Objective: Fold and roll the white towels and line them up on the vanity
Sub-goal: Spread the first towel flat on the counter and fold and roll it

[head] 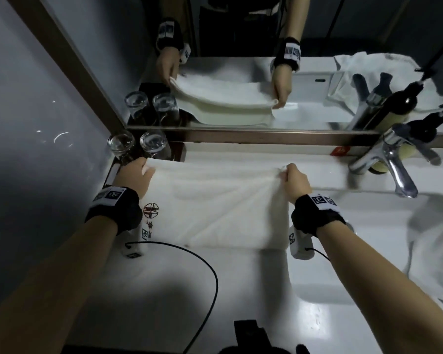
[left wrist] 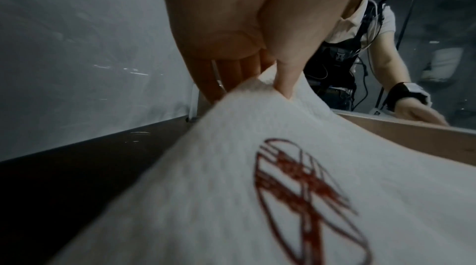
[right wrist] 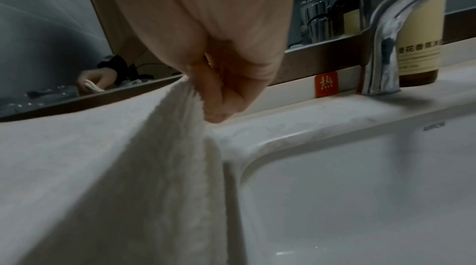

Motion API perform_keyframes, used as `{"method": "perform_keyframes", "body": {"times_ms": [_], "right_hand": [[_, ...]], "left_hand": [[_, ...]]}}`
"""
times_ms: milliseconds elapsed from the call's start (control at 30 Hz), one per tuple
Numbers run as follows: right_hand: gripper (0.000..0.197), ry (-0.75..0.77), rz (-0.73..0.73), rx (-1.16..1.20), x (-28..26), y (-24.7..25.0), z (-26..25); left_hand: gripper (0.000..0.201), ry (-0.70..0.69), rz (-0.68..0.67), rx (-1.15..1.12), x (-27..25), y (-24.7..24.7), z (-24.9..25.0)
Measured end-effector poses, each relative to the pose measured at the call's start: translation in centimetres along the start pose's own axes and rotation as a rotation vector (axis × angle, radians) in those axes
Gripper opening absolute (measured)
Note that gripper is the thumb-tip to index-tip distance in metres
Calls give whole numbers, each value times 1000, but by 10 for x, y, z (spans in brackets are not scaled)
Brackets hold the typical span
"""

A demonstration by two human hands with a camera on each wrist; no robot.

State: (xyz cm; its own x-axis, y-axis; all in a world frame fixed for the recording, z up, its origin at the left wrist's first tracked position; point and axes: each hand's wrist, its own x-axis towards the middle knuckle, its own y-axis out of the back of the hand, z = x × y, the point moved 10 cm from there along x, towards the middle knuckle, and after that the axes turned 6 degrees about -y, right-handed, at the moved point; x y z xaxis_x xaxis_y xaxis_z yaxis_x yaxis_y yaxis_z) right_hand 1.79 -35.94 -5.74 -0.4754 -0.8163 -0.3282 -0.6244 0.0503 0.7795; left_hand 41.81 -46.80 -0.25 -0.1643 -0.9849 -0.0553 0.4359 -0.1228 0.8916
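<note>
At the far left I see two upturned glasses (head: 137, 145) standing on a dark tray (head: 175, 152) by the mirror frame. Just in front of them my left hand (head: 136, 176) pinches the far left corner of the white towel (head: 215, 205); the left wrist view shows the thumb (left wrist: 284, 78) pressed down on top of the cloth and the fingers (left wrist: 239, 71) underneath it. A red embroidered logo (head: 151, 210) sits on the towel near that wrist. The towel lies spread on the white vanity (head: 241, 290), its near edge folded and resting on the counter, its far edge lifted between my two hands. My right hand (head: 296, 181) pinches the far right corner, the cloth bunched between curled fingertips (right wrist: 221, 104). Right of it comes the sink basin (right wrist: 360, 188), with a chrome faucet (head: 394, 162) behind it and a bottle (right wrist: 419, 41) just beside the faucet. A second white towel (head: 435, 251) lies crumpled at the far right.
</note>
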Motion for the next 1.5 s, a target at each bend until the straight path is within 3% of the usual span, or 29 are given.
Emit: {"method": "perform_keyframes", "body": {"times_ms": [300,400,567,633,733,867,933,1000,1133,1233,1367,1433,1500], "right_hand": [[23,-121,-17,-165,32,-26,13],[33,-145,7,-138,30,-31,17],[62,-184,-193,-155,21,-47,12],[55,-157,-261,-210,17,-48,7],[28,-113,-421,-271,1,-51,6],[31,-137,-543,-339,-30,-55,20],[20,-96,-507,-391,-36,-54,20],[17,-59,-373,-415,-29,-44,14],[29,4,-106,-300,-5,-22,-11],[36,117,16,-210,8,-20,-46],[44,237,165,-295,-9,-30,-79],[40,339,156,-312,-36,-47,-91],[33,398,43,-367,-70,-79,-92]], "left_hand": [[22,58,-48,26,26,-26,-15],[30,81,-42,91,27,-30,-14],[50,175,-88,-26,24,-37,-21],[51,181,-162,-48,25,-42,-21],[44,138,-251,-44,23,-46,-15],[38,81,-269,-71,12,-46,-12],[36,81,-259,-82,3,-42,-13],[31,97,-270,-72,-7,-39,-16],[27,168,-337,-115,-43,-42,-27],[37,240,-397,-192,-80,-51,-36],[27,308,-499,-263,-122,-75,-49],[21,320,-539,-273,-137,-88,-55],[22,343,-545,-290,-146,-99,-62]]}}
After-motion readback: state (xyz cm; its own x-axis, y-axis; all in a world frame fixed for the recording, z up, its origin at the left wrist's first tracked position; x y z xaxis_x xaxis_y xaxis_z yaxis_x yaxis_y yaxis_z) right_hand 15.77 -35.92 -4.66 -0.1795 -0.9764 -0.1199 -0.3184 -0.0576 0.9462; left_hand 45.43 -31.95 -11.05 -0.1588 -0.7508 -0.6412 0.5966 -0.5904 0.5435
